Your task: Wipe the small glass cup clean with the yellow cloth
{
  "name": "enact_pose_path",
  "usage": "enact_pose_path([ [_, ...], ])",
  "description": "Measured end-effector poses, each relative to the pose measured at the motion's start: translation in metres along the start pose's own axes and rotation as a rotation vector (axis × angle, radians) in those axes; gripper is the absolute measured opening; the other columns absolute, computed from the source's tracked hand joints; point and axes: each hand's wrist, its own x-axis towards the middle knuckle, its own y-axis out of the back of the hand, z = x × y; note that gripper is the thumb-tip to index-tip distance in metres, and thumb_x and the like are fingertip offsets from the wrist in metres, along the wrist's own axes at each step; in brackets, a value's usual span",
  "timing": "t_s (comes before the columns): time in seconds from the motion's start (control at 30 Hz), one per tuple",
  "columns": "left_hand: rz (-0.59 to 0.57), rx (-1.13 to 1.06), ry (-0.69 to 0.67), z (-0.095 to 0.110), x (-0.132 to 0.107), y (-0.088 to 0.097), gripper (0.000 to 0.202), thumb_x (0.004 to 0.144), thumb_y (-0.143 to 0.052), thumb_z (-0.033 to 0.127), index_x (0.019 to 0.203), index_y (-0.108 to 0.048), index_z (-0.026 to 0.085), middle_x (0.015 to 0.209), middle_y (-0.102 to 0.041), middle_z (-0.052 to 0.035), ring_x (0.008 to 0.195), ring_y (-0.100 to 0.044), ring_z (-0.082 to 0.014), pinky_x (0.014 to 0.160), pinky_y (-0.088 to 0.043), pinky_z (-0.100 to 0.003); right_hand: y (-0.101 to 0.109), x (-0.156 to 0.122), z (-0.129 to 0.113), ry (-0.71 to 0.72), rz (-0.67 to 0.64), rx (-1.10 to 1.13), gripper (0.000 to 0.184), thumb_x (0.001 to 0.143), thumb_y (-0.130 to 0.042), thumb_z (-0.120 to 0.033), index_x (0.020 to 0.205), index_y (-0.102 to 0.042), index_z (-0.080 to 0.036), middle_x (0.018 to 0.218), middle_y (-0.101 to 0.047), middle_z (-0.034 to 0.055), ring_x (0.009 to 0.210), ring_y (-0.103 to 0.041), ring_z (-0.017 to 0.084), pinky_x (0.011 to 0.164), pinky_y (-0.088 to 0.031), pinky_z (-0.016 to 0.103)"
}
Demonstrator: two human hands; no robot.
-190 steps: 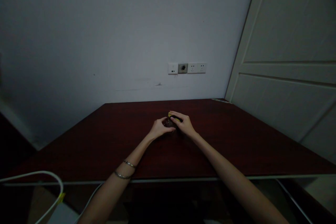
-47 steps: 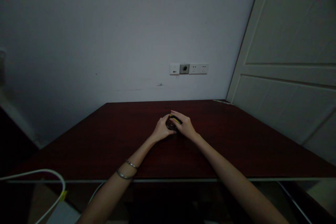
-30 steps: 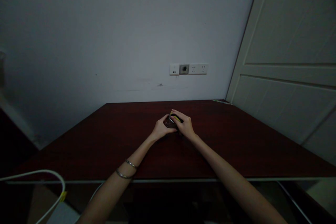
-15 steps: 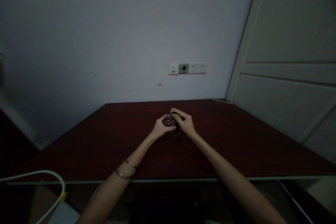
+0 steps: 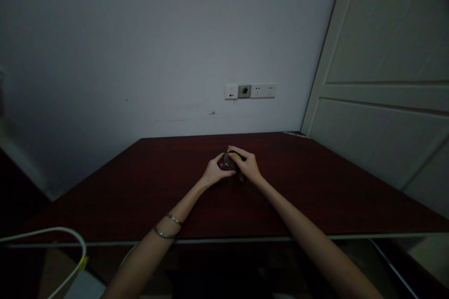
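Near the middle of the dark red table (image 5: 168, 177), both my hands are close together. My left hand (image 5: 212, 172) is curved round a small, clear, shiny rounded object (image 5: 226, 163), with the thumb and fingers on either side of it. My right hand (image 5: 248, 166) grips a yellow-and-black object (image 5: 236, 154) that touches or overlaps the clear one from the right. Its fingers hide much of it, and the dim light leaves the exact kind of both objects unclear.
Behind the table, a pale wall (image 5: 175, 46) carries a row of sockets (image 5: 263, 91). A white panelled door (image 5: 386, 65) stands along the right. At the lower left, a white cable (image 5: 59, 229) loops over the table's front edge.
The clear object has turned or tilted slightly between my hands, and its highlights look different. My right fingers have shifted a little, while both arms stay nearly in place.
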Motion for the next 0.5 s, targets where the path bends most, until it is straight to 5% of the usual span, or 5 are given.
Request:
enact_pose_path([
  [0.13, 0.037, -0.040, 0.035, 0.006, 0.000, -0.001, 0.061, 0.050, -0.078, 0.023, 0.106, -0.056, 0.011, 0.098, -0.065, -0.0077, 0.088, -0.061, -0.0190, 0.081, -0.048, -0.031, 0.001, 0.001, 0.004, -0.169, 0.068, 0.122, 0.029, 0.075, -0.060, -0.037, 0.099, -0.067, -0.023, 0.107, -0.066, 0.0036, 0.103, -0.059, 0.023, 0.094, -0.044, 0.039],
  [0.33, 0.097, -0.138, 0.030, -0.001, 0.004, 0.001, 0.055, 0.053, -0.074, 0.017, 0.105, -0.056, 0.010, 0.096, -0.066, -0.0073, 0.083, -0.061, -0.0169, 0.078, -0.048, -0.028, -0.002, -0.006, -0.012, 0.075, -0.104, 0.060, 0.029, 0.074, -0.063, -0.030, 0.102, -0.066, -0.028, 0.118, -0.060, 0.0013, 0.112, -0.053, 0.022, 0.101, -0.038, 0.041],
  [0.5, 0.045, -0.108, 0.009, 0.000, 0.002, 0.001, 0.059, 0.055, -0.075, 0.023, 0.109, -0.055, 0.011, 0.098, -0.065, -0.0075, 0.084, -0.061, -0.0171, 0.080, -0.048, -0.029, 0.000, -0.003, -0.012, 0.014, -0.032, 0.123, 0.027, 0.073, -0.063, -0.032, 0.100, -0.067, -0.027, 0.114, -0.062, 0.0019, 0.109, -0.056, 0.022, 0.099, -0.039, 0.039],
])
